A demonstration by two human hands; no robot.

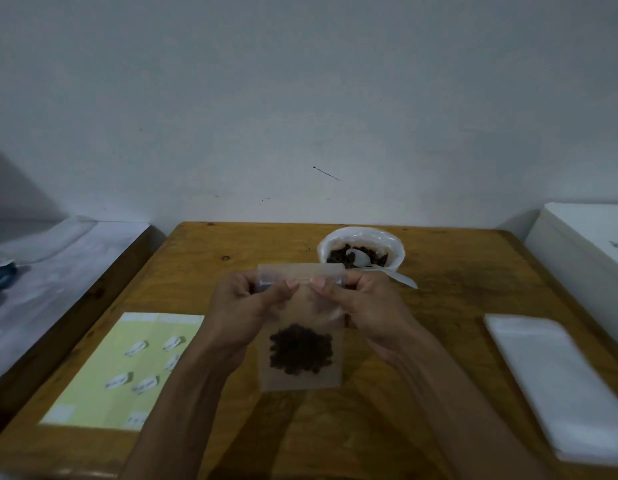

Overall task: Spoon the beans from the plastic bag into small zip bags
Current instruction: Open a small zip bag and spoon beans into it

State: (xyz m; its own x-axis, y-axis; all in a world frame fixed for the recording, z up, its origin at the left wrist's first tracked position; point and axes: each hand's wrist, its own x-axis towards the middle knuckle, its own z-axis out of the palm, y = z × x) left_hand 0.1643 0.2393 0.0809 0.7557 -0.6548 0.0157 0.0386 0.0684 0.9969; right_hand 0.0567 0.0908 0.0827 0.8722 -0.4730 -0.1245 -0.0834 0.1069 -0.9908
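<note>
Head view, centre: You hold a small zip bag [300,327] upright above the wooden table [231,244], its load of dark beans [300,354] settled at the bottom, likely so nothing spills while the top is worked.
Left hand: Your left hand [241,306] pinches the zip strip at the bag's upper left, thumb and fingertips pressed together on the plastic.
Right hand: Your right hand [366,306] pinches the same strip at the upper right, thumb against forefinger; the remaining fingers curl behind the bag, and how they lie cannot be told.
Step in hand: With both thumbs meeting on the strip, you appear to be pressing the seal closed on a filled bag, though opening it cannot be ruled out.
Source, 1 o'clock of the hands: The plastic bag [361,251] of beans sits rolled open near the table's far edge, a white spoon [370,263] parked in it, handle pointing toward your right hand for easy pickup.
At 3 o'clock: A stack of clear empty bags [557,382] lies well apart on the right, presumably the supply for the next fill.
At 8 o'clock: A pale green sheet [103,382] carrying small white labels [146,384] lies flat by your left forearm, probably for marking bags.
Risk: A partly closed strip could let beans escape when the bag is laid down.
</note>
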